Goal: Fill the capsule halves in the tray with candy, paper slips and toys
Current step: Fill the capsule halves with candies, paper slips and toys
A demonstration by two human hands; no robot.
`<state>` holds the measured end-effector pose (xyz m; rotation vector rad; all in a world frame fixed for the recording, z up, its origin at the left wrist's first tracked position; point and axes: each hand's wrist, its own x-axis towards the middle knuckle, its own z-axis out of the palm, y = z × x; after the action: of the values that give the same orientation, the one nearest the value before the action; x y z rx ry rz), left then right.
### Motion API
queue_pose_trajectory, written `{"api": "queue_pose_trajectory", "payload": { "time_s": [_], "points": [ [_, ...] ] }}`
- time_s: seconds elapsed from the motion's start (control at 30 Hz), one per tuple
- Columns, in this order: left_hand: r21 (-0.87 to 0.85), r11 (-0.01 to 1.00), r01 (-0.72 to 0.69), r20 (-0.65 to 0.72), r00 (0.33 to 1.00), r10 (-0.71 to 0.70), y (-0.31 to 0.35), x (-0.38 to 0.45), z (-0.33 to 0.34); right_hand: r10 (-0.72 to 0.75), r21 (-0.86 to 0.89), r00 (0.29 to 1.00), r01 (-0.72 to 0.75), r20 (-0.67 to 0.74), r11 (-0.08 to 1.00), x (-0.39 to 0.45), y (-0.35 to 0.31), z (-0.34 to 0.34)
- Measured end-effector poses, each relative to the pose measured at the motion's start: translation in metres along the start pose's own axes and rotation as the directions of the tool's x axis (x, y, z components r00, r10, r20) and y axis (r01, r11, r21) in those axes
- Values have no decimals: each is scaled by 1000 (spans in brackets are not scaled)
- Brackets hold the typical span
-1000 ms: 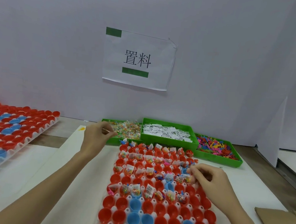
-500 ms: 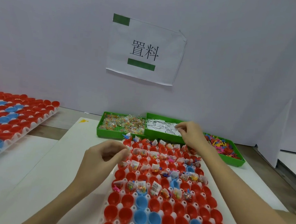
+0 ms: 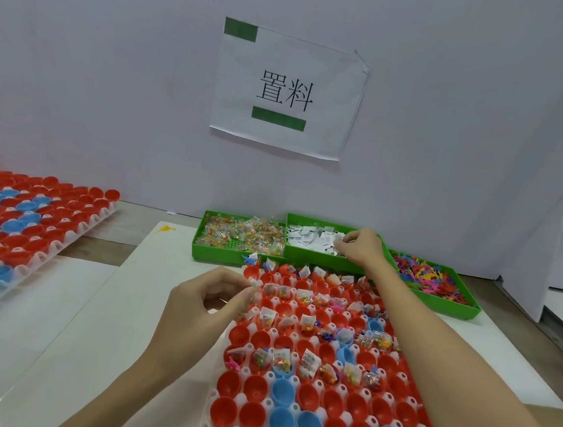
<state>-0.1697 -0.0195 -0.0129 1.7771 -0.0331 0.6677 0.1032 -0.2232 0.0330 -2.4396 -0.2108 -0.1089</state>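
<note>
A white tray (image 3: 291, 383) of red and blue capsule halves (image 3: 307, 426) is seen on a white table (image 3: 66, 330); the far rows are filled with candy packets, slips and small toys, while the near rows are unfilled. The left hand (image 3: 202, 304) is held at the tray's left edge, fingers curled, a small packet (image 3: 252, 284) apparently pinched at the fingertips. The right hand (image 3: 360, 250) is reached into the middle green bin (image 3: 317, 256) of paper slips (image 3: 308, 238), its fingers closed on some. A candy bin (image 3: 236, 235) is seen to its left, a toy bin (image 3: 433, 279) to its right. A second tray (image 3: 24, 223) lies far left. A paper sign (image 3: 286, 91) is fixed to the wall.
</note>
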Motion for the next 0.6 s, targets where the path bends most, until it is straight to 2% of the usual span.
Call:
{"api": "queue_pose_trajectory", "payload": {
  "time_s": [0.17, 0.3, 0.37, 0.47, 0.6],
  "points": [
    [29, 999, 20, -8, 1000, -20, 2, -2, 1, -8, 87, 997, 15, -78, 996, -6, 9, -4],
    [22, 999, 37, -25, 999, -37, 7, -5, 1, -91, 203, 980, 127, -179, 971, -30, 9, -18],
    [3, 1000, 26, -21, 999, -26, 12, -5, 2, -154, 247, 978, 184, -138, 951, -55, 3, -28],
    [14, 1000, -26, 16, 1000, 25, 20, -8, 6, -268, 374, 963, 246, 7, 894, -105, -3, -39],
    [-9, 999, -51, 89, 995, 52, 28, -13, 10, -410, 363, 902, 339, 135, 868, -177, -8, -38]
  ]
}}
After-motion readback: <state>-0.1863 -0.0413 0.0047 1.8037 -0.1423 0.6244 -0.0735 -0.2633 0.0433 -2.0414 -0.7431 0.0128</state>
